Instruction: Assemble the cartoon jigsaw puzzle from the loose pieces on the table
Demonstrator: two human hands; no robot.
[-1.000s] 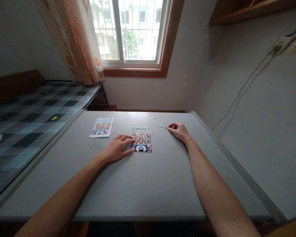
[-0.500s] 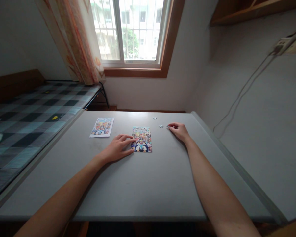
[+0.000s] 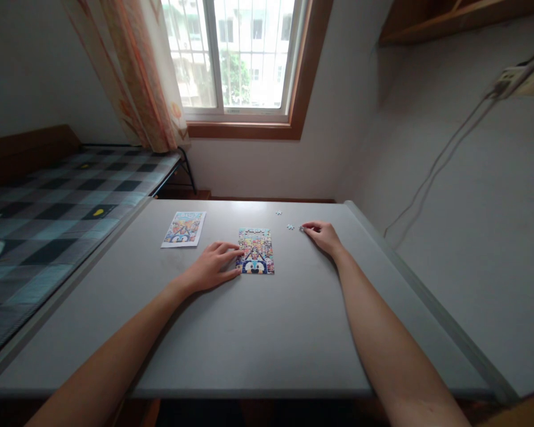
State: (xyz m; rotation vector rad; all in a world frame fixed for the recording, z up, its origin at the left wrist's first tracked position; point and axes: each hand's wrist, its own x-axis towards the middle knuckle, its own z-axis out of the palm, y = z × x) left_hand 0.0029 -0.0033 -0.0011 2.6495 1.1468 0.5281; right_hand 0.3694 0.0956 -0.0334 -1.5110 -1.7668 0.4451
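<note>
A jigsaw puzzle [image 3: 257,255] with a colourful cartoon picture lies flat on the grey table; its top edge shows gaps. My left hand [image 3: 212,265] rests at the puzzle's left side, fingers apart, the fingertips on its edge. To the right, my right hand [image 3: 323,234] pinches a small puzzle piece [image 3: 301,229] between thumb and fingers, close to the tabletop. Just left of it lies a loose puzzle piece [image 3: 291,227], and farther back is another loose piece [image 3: 279,213].
A printed picture sheet [image 3: 184,229] lies on the table [image 3: 249,338] at the back left. Beyond the table's left edge is a bed with a checked mattress [image 3: 71,196]. A wall [image 3: 463,237] with a hanging cable stands on the right, and a window [image 3: 249,59] is ahead.
</note>
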